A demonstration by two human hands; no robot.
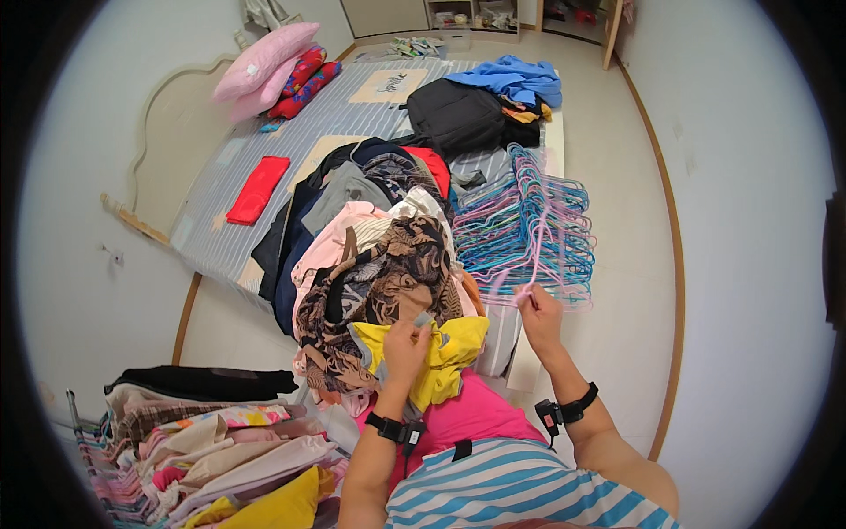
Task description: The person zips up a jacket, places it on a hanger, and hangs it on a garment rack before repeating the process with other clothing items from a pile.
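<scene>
My left hand [404, 350] grips a yellow garment with grey trim [456, 344], which hangs over the front of a clothes heap and my lap. A pink hanger [543, 241], blurred along one side, is held by my right hand [540, 317] above the near edge of a hanger pile. That pile of pink and blue hangers [489, 225] lies on the right side of the bed. Beneath and beyond the yellow garment spreads a black-and-brown patterned garment [410, 264]. Behind it are a pale pink garment [330, 244] and a grey one [347, 198].
A rack of hung clothes [225, 443] stands at my lower left. On the striped bed [225, 172] are a folded red cloth [259, 190], stacked pink pillows [264, 69], a black backpack [456, 119] and a blue garment [512, 79]. A wall [747, 264] runs along the right, past a strip of floor.
</scene>
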